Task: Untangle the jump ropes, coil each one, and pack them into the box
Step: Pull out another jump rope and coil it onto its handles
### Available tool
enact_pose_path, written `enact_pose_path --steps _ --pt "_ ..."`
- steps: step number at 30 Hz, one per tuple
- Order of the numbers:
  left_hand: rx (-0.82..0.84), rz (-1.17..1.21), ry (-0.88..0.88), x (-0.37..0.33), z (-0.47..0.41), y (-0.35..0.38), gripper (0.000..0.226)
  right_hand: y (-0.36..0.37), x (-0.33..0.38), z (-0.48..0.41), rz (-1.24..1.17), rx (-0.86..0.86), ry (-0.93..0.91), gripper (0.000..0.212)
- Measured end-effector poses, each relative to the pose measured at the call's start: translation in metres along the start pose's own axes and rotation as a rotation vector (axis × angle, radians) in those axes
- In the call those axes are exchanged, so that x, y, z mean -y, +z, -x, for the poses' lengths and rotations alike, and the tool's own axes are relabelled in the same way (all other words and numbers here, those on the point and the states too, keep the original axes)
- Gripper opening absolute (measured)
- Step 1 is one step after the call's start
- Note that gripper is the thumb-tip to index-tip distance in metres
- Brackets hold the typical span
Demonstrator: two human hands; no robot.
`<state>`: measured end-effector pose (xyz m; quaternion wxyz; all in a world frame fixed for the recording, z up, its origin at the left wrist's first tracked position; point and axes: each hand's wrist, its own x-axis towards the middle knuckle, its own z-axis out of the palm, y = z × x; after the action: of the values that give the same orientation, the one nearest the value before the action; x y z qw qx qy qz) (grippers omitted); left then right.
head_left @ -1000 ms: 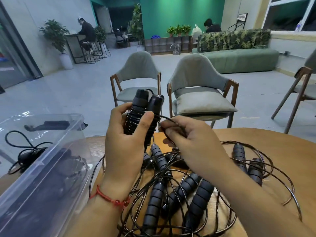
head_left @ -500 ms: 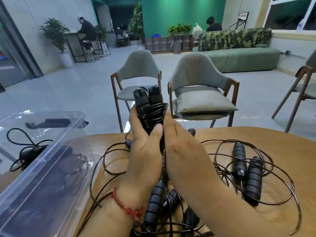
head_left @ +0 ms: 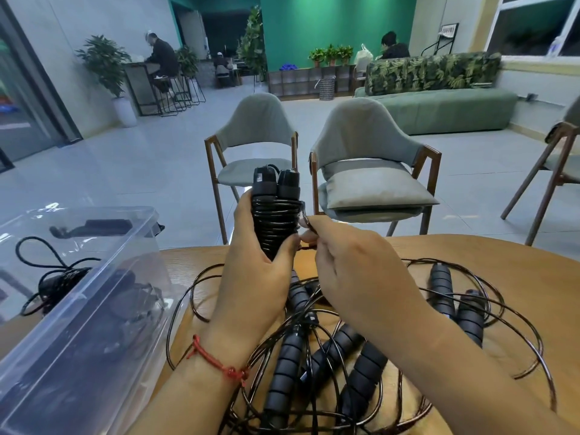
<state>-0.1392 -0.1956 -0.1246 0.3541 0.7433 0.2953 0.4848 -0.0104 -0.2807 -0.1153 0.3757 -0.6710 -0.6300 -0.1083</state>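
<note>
My left hand [head_left: 257,277] grips a coiled black jump rope [head_left: 275,215], its two handles upright and side by side with the cord wound tightly round them. My right hand [head_left: 354,271] pinches the loose cord end at the bundle's right side. Below my hands, a tangle of black jump ropes [head_left: 345,350] with ribbed foam handles lies spread on the round wooden table [head_left: 518,262]. A clear plastic box [head_left: 94,309] stands at the left and holds dark coiled ropes, blurred through its wall.
Two grey padded chairs [head_left: 364,171] stand just beyond the table's far edge, and another chair [head_left: 555,171] at the right. The box's clear lid [head_left: 78,227] leans behind it. People sit far back in the room.
The bundle stays raised in my left hand. My right hand has come off the bundle's front and now pinches the cord end at its right side. The view has shifted slightly.
</note>
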Motion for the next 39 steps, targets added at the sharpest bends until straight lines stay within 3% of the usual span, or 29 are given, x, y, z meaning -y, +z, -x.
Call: enact_pose_path --steps 5,7,10,13,16,19,23,27,29,32,39 --pt "-0.012 -0.201 0.08 0.003 0.004 0.003 0.081 -0.006 -0.002 -0.001 -0.164 -0.126 0.091 0.025" --pt "-0.06 -0.299 0.133 0.005 0.009 0.011 0.066 -0.004 0.013 0.003 -0.252 -0.146 0.083 0.034" --pt "-0.051 -0.123 0.084 -0.002 0.022 0.026 0.045 -0.002 0.037 0.008 -0.348 -0.086 0.077 0.043" --pt "-0.05 -0.157 0.096 -0.007 0.022 0.022 0.065 -0.018 0.029 0.003 -0.564 -0.222 0.14 0.031" --pt "-0.063 -0.126 0.031 -0.001 0.014 0.015 0.076 -0.036 0.003 -0.008 -0.589 -0.34 0.272 0.028" --pt "-0.078 -0.071 0.005 -0.006 0.014 0.012 0.072 -0.032 -0.019 -0.014 -0.557 -0.127 0.424 0.041" --pt "-0.027 0.072 -0.045 -0.011 0.013 0.01 0.068 -0.016 -0.026 -0.013 -0.622 0.065 0.461 0.051" --pt "-0.018 0.257 -0.078 -0.016 0.01 0.005 0.061 -0.009 -0.024 -0.012 -0.599 0.079 0.543 0.045" --pt "-0.055 0.291 -0.093 -0.013 0.007 0.002 0.058 -0.009 -0.025 -0.013 -0.775 -0.03 0.601 0.036" --pt "-0.126 0.114 -0.041 -0.006 0.005 -0.001 0.063 -0.012 -0.019 -0.012 -0.932 -0.108 0.571 0.03" --pt "-0.226 -0.504 0.305 0.009 0.008 0.003 0.079 0.003 0.028 0.002 -1.018 -0.007 0.432 0.042"
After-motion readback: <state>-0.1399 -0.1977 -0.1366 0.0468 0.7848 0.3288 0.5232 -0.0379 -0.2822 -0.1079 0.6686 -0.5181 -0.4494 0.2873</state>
